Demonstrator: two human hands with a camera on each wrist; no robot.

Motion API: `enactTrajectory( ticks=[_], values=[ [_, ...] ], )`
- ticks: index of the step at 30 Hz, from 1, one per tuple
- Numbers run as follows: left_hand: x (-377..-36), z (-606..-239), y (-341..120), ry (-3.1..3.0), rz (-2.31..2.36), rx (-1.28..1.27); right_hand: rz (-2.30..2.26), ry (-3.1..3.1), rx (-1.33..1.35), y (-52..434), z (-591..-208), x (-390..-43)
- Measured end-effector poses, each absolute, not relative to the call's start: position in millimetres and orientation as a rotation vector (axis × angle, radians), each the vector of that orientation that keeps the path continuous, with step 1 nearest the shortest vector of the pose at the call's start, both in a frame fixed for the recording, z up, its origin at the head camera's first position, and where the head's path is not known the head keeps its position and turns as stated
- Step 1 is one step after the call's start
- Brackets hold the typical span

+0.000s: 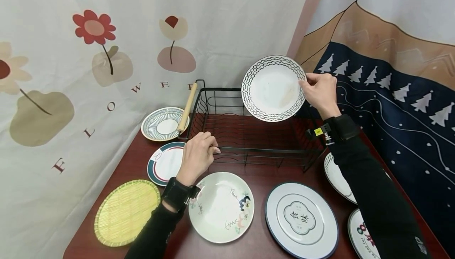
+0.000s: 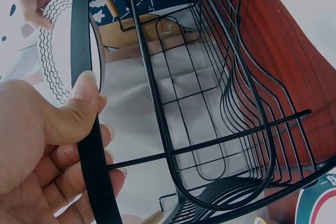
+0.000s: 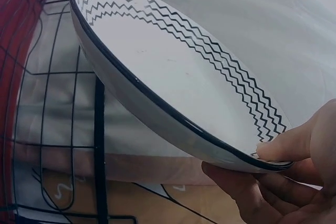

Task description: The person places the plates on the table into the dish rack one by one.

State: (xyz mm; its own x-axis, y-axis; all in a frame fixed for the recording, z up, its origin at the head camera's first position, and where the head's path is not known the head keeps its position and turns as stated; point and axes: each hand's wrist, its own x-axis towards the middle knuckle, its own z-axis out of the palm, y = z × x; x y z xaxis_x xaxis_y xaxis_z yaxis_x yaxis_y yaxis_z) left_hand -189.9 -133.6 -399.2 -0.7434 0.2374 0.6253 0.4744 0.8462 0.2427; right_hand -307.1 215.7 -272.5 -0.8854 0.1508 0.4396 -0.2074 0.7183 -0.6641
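Observation:
My right hand point(image 1: 321, 92) pinches the right rim of a white plate point(image 1: 273, 87) with black zigzag lines round its edge. In the head view the plate is tilted up above the right rear part of a black wire dish rack point(image 1: 259, 148). The right wrist view shows my thumb on the plate's inner face point(image 3: 173, 72) and fingers beneath. My left hand point(image 1: 199, 154) grips the rack's front top rail, thumb over the flat black bar point(image 2: 84, 51) in the left wrist view. A wooden handle point(image 1: 187, 107) runs along the rack's left side.
Left of the rack lie a striped-rim plate point(image 1: 167, 124), a teal-rimmed plate point(image 1: 165, 164) and a yellow woven tray point(image 1: 128, 213). In front sit a cartoon plate point(image 1: 220, 207) and a blue-rimmed plate point(image 1: 302, 219). More plates point(image 1: 335, 176) lie right, partly under my sleeve. Printed curtains point(image 1: 227, 22) hang behind.

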Motion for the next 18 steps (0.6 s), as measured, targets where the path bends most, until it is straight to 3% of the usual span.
enactTrajectory(
  ticks=[18],
  values=[
    [-190,-400,-133,-2.419,-0.532,-0.521,0.887,-2.411,0.266,196,-273,-329]
  ],
)
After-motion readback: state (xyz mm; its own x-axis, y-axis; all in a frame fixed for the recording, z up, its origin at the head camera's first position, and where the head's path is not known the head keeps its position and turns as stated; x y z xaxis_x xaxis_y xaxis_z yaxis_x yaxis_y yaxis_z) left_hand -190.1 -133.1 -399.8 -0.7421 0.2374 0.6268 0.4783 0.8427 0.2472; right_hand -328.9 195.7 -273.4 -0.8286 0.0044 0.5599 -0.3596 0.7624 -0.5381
